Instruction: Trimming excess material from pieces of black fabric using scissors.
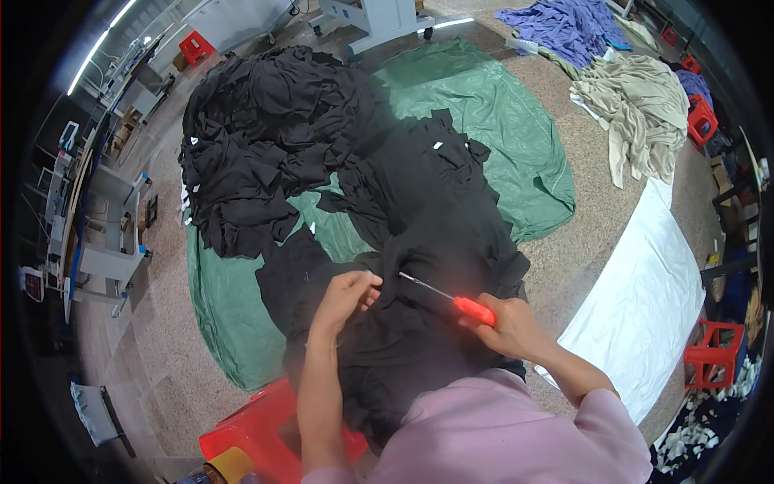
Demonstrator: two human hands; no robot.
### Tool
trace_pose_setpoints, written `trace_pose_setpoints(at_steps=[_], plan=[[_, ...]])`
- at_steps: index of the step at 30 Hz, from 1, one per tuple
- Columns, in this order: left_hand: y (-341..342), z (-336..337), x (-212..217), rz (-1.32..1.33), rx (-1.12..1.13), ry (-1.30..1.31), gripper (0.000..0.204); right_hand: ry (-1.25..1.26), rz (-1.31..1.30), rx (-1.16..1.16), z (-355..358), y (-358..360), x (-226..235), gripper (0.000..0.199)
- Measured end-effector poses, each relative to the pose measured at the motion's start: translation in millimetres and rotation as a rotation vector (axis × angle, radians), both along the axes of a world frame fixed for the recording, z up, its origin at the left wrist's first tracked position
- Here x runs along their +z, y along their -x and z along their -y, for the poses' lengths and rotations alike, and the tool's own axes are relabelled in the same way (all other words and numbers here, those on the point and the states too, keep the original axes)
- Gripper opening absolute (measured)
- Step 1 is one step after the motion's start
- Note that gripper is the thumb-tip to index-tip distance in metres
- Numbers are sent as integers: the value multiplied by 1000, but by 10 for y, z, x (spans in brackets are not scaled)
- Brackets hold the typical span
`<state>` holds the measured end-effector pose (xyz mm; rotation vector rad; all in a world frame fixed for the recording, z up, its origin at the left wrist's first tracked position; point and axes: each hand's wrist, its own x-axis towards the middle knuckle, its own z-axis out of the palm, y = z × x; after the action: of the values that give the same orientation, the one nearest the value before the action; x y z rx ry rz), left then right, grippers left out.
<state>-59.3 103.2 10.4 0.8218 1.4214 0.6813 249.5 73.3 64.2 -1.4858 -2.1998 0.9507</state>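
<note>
My right hand (509,327) is closed round the red handle of a tool with a thin metal shaft (435,289). It looks like a screwdriver or seam ripper, but the exact kind does not show. Its tip points left, over black cloth, towards my left hand (347,297). That hand's thumb and forefinger are pinched together and its other fingers curl in. What it pinches, if anything, is too small to make out. Black garments (451,250) lie heaped under both hands and reach my lap. A small white tag (439,146) shows on the cloth farther off.
A larger black garment heap (274,121) lies at the far left on a green sheet (528,153). White sheeting (637,298) covers floor at right. Beige cloth (641,105) and purple cloth (564,31) are piled at far right. Red stools (716,355) stand around; one (258,423) is by my left arm.
</note>
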Motion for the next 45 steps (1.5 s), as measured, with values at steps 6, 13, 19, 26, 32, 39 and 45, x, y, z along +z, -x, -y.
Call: trace_pose_setpoints(at_steps=[6, 13, 19, 26, 32, 39, 45], plan=[[-51, 110, 4, 94, -192, -111, 23, 20, -2, 21, 6, 18, 47, 35], [83, 224, -16, 62, -95, -208, 18, 40, 38, 79, 31, 23, 116, 35], [144, 283, -179, 252, 204, -190, 15, 70, 60, 229, 35, 76, 290, 37], [132, 297, -195, 300, 243, -251, 14, 22, 70, 214, 8, 153, 272, 37], [165, 310, -145, 372, 194, -185, 20, 51, 25, 134, 13, 139, 187, 36], [100, 333, -93, 335, 162, -236, 24, 51, 48, 133, 69, 116, 175, 37], [159, 362, -199, 352, 204, -257, 20, 43, 59, 185, 80, 145, 158, 38]])
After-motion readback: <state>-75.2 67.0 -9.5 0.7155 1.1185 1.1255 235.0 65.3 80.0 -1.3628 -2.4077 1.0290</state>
